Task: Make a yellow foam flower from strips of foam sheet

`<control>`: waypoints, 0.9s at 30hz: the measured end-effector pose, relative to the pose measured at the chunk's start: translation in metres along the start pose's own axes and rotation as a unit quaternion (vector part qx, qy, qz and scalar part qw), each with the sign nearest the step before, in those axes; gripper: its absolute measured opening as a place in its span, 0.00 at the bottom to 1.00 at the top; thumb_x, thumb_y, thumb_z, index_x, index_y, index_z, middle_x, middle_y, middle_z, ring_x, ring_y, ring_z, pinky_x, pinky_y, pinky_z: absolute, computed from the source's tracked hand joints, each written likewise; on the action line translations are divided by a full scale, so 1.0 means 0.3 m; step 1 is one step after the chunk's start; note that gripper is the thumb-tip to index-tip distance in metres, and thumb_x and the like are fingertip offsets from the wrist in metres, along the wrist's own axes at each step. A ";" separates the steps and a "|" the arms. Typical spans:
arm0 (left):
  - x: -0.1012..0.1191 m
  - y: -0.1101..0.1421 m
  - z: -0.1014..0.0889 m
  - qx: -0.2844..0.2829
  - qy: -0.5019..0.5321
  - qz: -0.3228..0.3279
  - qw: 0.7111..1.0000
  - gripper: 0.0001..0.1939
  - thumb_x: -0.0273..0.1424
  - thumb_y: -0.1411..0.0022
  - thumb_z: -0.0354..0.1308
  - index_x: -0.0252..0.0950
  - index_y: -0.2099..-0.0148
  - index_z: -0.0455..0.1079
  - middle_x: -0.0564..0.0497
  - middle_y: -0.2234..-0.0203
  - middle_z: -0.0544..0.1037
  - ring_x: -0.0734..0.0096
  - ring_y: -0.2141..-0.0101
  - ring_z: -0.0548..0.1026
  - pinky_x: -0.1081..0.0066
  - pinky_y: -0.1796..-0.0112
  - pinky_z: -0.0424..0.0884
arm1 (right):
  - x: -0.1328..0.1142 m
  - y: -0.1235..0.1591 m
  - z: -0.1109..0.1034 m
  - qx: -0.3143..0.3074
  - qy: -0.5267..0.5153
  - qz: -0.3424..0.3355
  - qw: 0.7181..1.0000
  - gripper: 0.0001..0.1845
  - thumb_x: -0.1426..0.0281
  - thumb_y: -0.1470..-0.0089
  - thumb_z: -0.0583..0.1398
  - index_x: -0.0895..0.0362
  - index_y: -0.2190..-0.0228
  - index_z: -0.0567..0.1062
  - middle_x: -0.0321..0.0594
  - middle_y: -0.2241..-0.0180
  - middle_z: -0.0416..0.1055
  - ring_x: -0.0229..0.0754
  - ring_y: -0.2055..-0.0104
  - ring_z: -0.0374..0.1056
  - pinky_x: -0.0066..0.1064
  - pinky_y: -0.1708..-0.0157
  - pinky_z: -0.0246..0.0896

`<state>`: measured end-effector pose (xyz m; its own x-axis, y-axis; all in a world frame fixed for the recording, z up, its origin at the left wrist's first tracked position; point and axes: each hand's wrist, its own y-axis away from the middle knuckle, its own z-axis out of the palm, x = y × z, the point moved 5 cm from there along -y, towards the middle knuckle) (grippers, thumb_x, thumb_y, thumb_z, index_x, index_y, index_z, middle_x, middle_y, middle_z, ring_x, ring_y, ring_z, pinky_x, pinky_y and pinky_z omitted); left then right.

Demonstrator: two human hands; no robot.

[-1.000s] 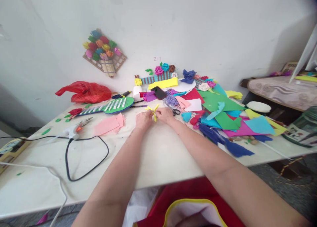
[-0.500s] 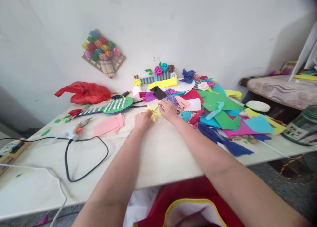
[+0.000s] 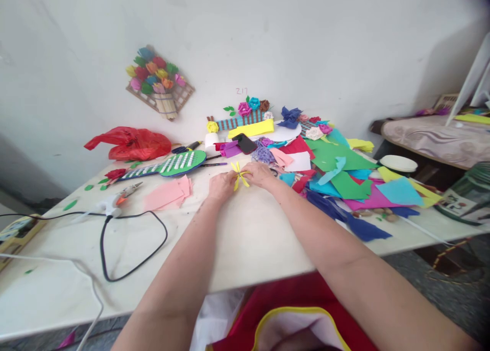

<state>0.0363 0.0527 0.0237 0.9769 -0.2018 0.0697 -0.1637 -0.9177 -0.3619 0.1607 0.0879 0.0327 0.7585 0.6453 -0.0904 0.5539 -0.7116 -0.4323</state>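
Note:
A yellow paper flower (image 3: 239,176) with several narrow petals spreading from its centre is between my two hands, over the middle of the white table. My left hand (image 3: 222,186) pinches its left side, fingers closed. From the other side my right hand (image 3: 259,175) has its fingers closed at the right-hand petals. Both sets of fingertips are partly hidden behind the petals and knuckles. Behind the flower lie a dark pencil (image 3: 215,164) and a black phone (image 3: 245,143). Left of my left hand is a stack of pink paper (image 3: 168,194).
Coloured paper sheets (image 3: 337,162) and scraps cover the right side. A white glue gun (image 3: 111,205) with a looped black cord lies left, near pliers (image 3: 132,189) and a green guitar-shaped craft (image 3: 179,163). A red plastic bag (image 3: 133,144) and a glass jar (image 3: 469,195) flank the table.
The yellow flower has turned and its petals now point differently. My right hand has moved slightly down and left, its fingers closer to the flower's centre. My left hand has barely moved.

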 end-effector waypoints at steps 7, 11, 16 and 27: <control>0.011 -0.001 -0.004 -0.007 -0.011 0.013 1.000 0.16 0.35 0.40 0.44 0.42 0.54 0.68 0.49 0.60 0.76 0.65 0.60 0.73 0.70 0.63 0.64 | 0.000 0.007 0.005 -0.059 0.043 0.047 0.996 0.15 0.65 0.46 0.52 0.53 0.60 0.74 0.42 0.62 0.74 0.42 0.60 0.67 0.30 0.63 0.55; 0.013 -0.004 -0.003 -0.014 -0.021 0.017 1.000 0.16 0.34 0.40 0.44 0.41 0.55 0.68 0.48 0.61 0.76 0.64 0.61 0.73 0.70 0.64 0.64 | -0.009 0.008 0.002 -0.077 0.052 0.048 0.994 0.16 0.65 0.45 0.50 0.53 0.59 0.74 0.43 0.62 0.74 0.42 0.59 0.68 0.29 0.64 0.55; 0.012 -0.004 -0.006 -0.017 -0.020 0.010 1.000 0.16 0.35 0.39 0.42 0.41 0.57 0.69 0.48 0.62 0.76 0.65 0.61 0.73 0.71 0.65 0.64 | -0.012 0.007 0.003 -0.093 0.050 0.025 0.994 0.17 0.66 0.45 0.49 0.53 0.57 0.73 0.43 0.60 0.73 0.41 0.58 0.67 0.28 0.63 0.55; 0.004 -0.004 -0.006 -0.017 -0.018 -0.006 1.000 0.16 0.36 0.40 0.42 0.41 0.59 0.71 0.47 0.64 0.77 0.64 0.63 0.74 0.71 0.66 0.63 | -0.030 0.009 -0.004 -0.089 0.053 -0.001 0.995 0.17 0.66 0.45 0.48 0.55 0.61 0.75 0.44 0.63 0.74 0.42 0.60 0.68 0.28 0.64 0.55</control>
<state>0.0375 0.0528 0.0261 0.9829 -0.1799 0.0404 -0.1569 -0.9312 -0.3289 0.1557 0.0798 0.0334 0.7837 0.6210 0.0091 0.6008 -0.7542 -0.2650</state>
